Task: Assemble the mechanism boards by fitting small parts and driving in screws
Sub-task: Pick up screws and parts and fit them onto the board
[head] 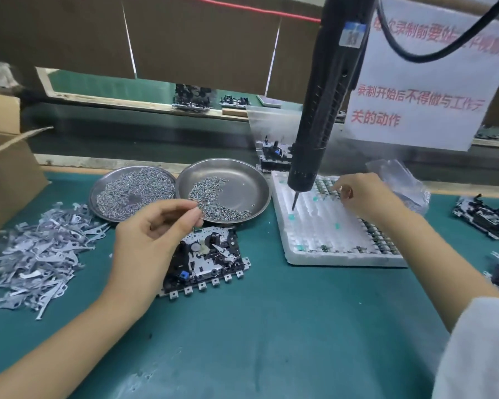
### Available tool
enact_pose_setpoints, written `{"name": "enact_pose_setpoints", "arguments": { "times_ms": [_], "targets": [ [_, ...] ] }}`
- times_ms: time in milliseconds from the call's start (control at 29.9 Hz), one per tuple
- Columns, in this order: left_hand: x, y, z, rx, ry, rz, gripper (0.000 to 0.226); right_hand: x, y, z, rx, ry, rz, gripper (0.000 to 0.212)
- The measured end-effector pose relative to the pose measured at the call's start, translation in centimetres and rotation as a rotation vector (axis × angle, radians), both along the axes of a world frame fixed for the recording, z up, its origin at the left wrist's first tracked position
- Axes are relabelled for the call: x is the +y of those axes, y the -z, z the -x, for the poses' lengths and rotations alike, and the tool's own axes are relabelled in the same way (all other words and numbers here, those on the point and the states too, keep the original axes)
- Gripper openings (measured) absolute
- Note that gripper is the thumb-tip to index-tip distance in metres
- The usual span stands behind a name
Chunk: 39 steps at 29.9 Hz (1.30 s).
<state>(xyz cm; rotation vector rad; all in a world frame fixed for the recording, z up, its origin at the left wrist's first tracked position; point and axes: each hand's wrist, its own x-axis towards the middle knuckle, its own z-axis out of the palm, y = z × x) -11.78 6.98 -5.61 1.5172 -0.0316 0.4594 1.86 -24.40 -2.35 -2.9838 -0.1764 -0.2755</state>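
A mechanism board [211,257] lies on the green mat in the middle. My left hand [156,234] hovers over its left part, thumb and forefinger pinched together at the rim of the right-hand screw dish [242,182]; whether a screw is between them I cannot tell. My right hand [363,197] reaches over the white foam tray [323,226], fingertips pinching at a row of small parts along its far edge. A black electric screwdriver [320,116] hangs above the tray, its bit just over the foam.
A second steel dish [133,191] full of screws sits left of the first. Several loose metal levers [35,254] are piled at the left. A cardboard box [3,168] stands far left. More boards [481,217] lie at the right edge. A clear bag [401,180] lies behind the tray.
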Motion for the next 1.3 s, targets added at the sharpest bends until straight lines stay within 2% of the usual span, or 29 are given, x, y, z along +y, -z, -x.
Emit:
{"name": "enact_pose_setpoints", "arguments": {
  "times_ms": [234,334,434,534,634,701,768,835,935,1069,1302],
  "targets": [
    [-0.4,0.0,0.3,0.022,0.006,-0.003,0.015,0.4,0.0,-0.9,-0.011,-0.017,0.242,0.047],
    [-0.6,0.0,0.4,0.024,0.016,0.008,0.017,0.3,0.3,-0.8,-0.060,-0.050,0.390,0.040],
    [-0.6,0.0,0.6,0.018,0.031,-0.003,0.018,0.1,0.7,-0.7,-0.073,-0.099,0.375,0.036],
    [-0.7,0.0,0.7,0.011,0.041,-0.010,0.018,0.1,0.4,0.1,-0.096,-0.092,0.244,0.035],
    [-0.8,-0.1,0.8,0.002,0.050,-0.012,0.017,0.5,-0.8,2.0,-0.124,-0.056,-0.058,0.019],
    [-0.9,-0.1,1.0,-0.012,0.055,-0.032,0.017,1.8,-1.9,4.5,0.057,-0.062,-0.388,0.016],
    [-1.0,-0.2,1.2,-0.030,0.064,-0.042,0.018,4.6,-2.3,7.6,0.320,-0.174,-0.787,0.014],
    [-1.3,-0.2,1.2,-0.045,0.088,-0.037,0.018,7.7,-1.8,9.8,0.396,-0.274,-1.038,0.016],
    [-1.4,0.0,1.2,-0.049,0.108,-0.057,0.019,12.0,0.1,10.9,0.425,-0.336,-1.282,0.020],
    [-1.3,0.2,1.2,-0.057,0.128,-0.081,0.021,14.3,1.4,11.3,0.381,-0.347,-1.446,0.030],
    [-1.2,0.7,0.9,-0.059,0.141,-0.118,0.017,14.3,2.4,11.8,0.398,-0.331,-1.467,0.023]
  ]
}}
